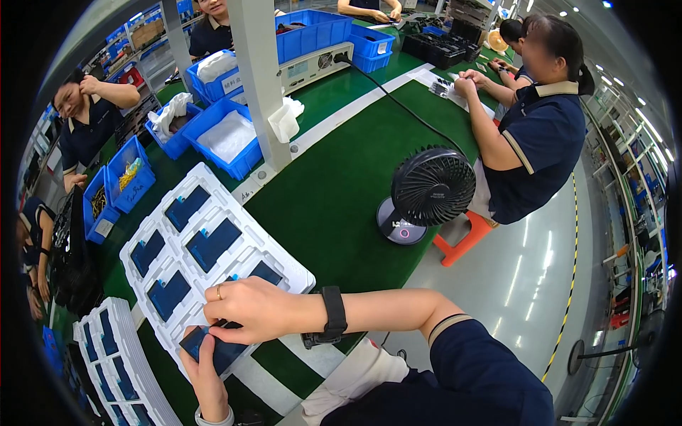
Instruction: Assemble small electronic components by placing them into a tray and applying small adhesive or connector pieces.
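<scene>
Dark blue and flat, the small panel (pixel 213 348) sits at the near end of the white tray (pixel 213 245). The left hand (pixel 206 376) pinches its near edge. The right hand (pixel 249 307) lies across its far edge with fingers curled on it. More blue panels fill the tray's pockets. Farther off on the green surface (pixel 341 192) stands a black fan (pixel 426 192).

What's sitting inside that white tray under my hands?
The white tray holds dark blue flat panels in its pockets. Both hands, left hand and right hand, cover the nearest pocket, hiding most of it.
</scene>
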The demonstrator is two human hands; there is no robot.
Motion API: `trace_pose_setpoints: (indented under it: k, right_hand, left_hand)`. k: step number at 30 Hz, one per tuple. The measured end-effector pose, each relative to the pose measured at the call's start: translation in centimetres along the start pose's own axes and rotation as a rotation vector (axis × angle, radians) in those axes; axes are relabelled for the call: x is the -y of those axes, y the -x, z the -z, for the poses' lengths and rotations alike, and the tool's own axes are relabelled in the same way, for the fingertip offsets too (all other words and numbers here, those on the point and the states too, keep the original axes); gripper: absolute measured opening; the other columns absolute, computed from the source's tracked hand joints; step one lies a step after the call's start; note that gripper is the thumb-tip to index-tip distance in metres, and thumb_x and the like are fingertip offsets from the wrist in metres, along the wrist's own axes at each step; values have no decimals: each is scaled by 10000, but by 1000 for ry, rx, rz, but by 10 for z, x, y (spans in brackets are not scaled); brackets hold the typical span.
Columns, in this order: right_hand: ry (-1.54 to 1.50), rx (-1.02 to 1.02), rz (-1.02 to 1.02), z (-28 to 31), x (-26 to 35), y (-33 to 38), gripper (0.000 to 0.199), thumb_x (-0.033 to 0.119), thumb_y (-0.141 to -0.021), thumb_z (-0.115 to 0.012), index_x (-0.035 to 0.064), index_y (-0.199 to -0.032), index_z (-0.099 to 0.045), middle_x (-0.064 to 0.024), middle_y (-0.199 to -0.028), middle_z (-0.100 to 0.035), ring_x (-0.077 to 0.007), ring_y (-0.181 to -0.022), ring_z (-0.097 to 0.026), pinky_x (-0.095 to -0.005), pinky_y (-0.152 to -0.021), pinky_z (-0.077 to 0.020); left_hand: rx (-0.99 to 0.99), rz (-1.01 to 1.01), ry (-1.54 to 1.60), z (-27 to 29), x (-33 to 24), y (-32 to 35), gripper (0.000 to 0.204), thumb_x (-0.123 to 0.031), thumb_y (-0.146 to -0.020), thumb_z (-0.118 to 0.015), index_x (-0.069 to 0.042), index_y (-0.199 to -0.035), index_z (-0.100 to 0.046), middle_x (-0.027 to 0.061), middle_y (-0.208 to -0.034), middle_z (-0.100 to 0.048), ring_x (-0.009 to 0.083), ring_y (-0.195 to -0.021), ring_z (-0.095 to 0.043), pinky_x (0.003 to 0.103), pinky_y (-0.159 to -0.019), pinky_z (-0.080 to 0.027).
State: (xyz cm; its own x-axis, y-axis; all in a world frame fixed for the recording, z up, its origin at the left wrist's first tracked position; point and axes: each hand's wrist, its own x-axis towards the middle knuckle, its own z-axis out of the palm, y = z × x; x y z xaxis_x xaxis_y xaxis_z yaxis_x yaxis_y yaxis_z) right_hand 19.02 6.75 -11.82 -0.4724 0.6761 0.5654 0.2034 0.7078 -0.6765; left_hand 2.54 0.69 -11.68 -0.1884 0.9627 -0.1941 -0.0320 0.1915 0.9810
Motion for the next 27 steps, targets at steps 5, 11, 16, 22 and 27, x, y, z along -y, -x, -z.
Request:
trace_pose_setpoints:
  k: [5,11,16,22,27]
  right_hand:
    - [5,11,-10,1,1,1,150,157,-715,-615,38,-684,-530,-62,-686,-478,-220,-634,-542,-320,-500,-429]
    - [-12,-24,19,-1,1,-1,146,151,-701,-617,36,-676,-530,-67,-696,-478,-226,-648,-541,-320,-509,-430]
    - [-20,-55,14,-4,-2,0,145,145,-663,-627,45,-637,-526,-63,-691,-504,-246,-609,-552,-337,-511,-438]
    - [-23,-21,8,-1,-1,1,143,145,-692,-621,33,-673,-534,-67,-696,-475,-228,-645,-532,-329,-498,-419]
    - [-28,-10,2,-2,-5,2,149,143,-686,-624,30,-669,-528,-67,-688,-473,-231,-640,-530,-329,-495,-417]
  left_hand:
    - [-8,-5,5,0,3,-1,327,-97,-822,-555,22,-1100,-430,84,-1022,-487,140,-938,-475,253,-847,-364]
    - [-21,1,-48,10,12,-6,391,-174,-818,-558,-13,-1149,-427,85,-1031,-504,160,-918,-522,262,-805,-410]
    - [-28,-13,-54,16,20,-14,399,-204,-823,-550,-15,-1153,-428,84,-1042,-499,157,-925,-519,258,-808,-405]
    - [-49,-2,-83,14,17,-12,419,-209,-816,-560,-11,-1159,-427,86,-1048,-496,154,-924,-514,255,-814,-394]
    - [-63,11,-86,12,20,-13,430,-212,-814,-562,-9,-1166,-422,87,-1059,-488,153,-929,-510,255,-816,-391]
